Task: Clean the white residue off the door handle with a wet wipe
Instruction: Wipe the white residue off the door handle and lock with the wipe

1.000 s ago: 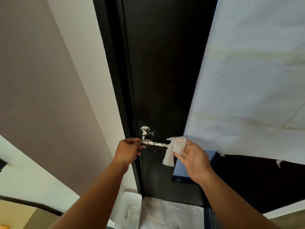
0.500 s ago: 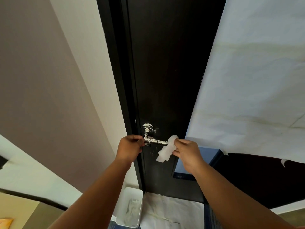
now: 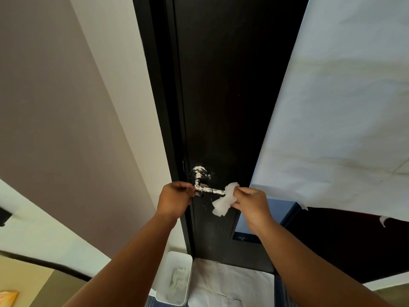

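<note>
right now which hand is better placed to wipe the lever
Right. The right hand pinches the white wet wipe against the free end of the residue-speckled metal door handle; the left hand holds no wipe, its fingers curled at the edge of the dark door beside the handle's base.

Black door [image 3: 232,96], white-speckled dark handle [image 3: 210,191], white wipe [image 3: 223,201], white bin [image 3: 174,278]
</note>
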